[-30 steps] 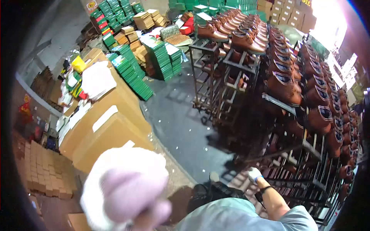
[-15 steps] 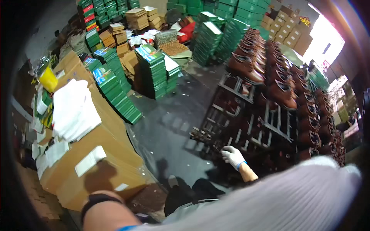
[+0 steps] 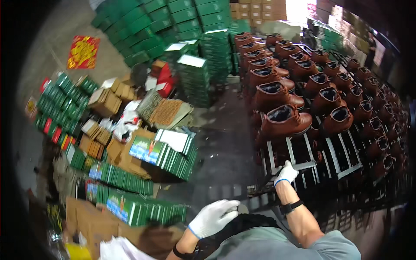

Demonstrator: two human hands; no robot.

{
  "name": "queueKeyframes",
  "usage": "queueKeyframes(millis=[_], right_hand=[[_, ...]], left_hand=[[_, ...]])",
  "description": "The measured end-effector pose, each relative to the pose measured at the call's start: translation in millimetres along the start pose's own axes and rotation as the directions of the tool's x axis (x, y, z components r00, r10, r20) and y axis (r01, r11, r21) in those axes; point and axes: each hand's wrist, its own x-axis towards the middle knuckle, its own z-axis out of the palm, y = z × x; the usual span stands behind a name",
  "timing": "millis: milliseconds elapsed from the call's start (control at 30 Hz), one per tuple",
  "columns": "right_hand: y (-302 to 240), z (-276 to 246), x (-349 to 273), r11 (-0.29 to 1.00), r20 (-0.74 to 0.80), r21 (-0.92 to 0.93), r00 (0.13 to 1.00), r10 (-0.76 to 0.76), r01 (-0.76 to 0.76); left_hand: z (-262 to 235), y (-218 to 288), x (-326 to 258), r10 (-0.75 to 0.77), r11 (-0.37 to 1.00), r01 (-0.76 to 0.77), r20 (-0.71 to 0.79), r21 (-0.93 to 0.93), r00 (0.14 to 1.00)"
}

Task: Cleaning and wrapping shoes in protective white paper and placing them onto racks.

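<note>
My right hand (image 3: pixel 286 173), in a white knit glove, is closed on the near metal bar of a shoe rack (image 3: pixel 305 165). Brown leather boots (image 3: pixel 286 121) stand upright in rows on the rack, just beyond that hand. In front of my body, my left hand (image 3: pixel 214 219) hangs in a matching glove. Its fingers are loosely bent and apart from the thumb, with nothing visible in them. Left of it lies a leaning row of green shoe boxes (image 3: pixel 145 210), apart from the hand.
Stacked green boxes (image 3: pixel 193 80) rise at the back, with cartons (image 3: pixel 258 11) behind. More green boxes (image 3: pixel 173 156) and brown cardboard (image 3: pixel 93 225) line the left. A dark floor strip (image 3: pixel 216 169) runs between the boxes and the rack. A sack (image 3: pixel 167 112) lies farther back.
My left hand, a large blur close to the camera before, has come down in front of my body. My right hand has taken hold of the rack. The view has swung right.
</note>
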Motion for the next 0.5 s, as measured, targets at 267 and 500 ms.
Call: queueKeyframes(millis=[267, 500], right_hand=[[67, 34, 5, 0.925, -0.095, -0.104, 0.922, -0.375, 0.366], [100, 69, -61, 0.924, -0.018, -0.239, 0.950, -0.313, 0.300]], left_hand=[[-97, -174, 197, -0.140, 0.872, 0.214, 0.196, -0.440, 0.971], [-119, -281, 454, -0.210, 0.615, 0.306, 0.223, -0.727, 0.952]])
